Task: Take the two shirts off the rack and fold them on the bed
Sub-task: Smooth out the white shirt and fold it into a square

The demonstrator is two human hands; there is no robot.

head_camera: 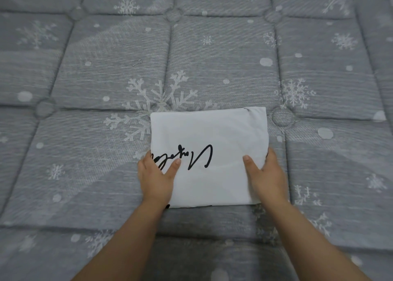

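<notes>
A white shirt (212, 132) with black script lettering lies folded into a neat rectangle on the grey bed (106, 78). My left hand (156, 176) grips the shirt's left edge, thumb on top and fingers tucked at the side. My right hand (265, 174) grips the right edge the same way, thumb lying on the cloth. Both hands hold the near half of the rectangle. Only this one shirt is in view; the rack is out of sight.
The bed is a quilted grey mattress with white snowflakes and dots, stretching in every direction around the shirt. A small thin dark object (137, 63), like a pin or thread, lies on the far left of the mattress.
</notes>
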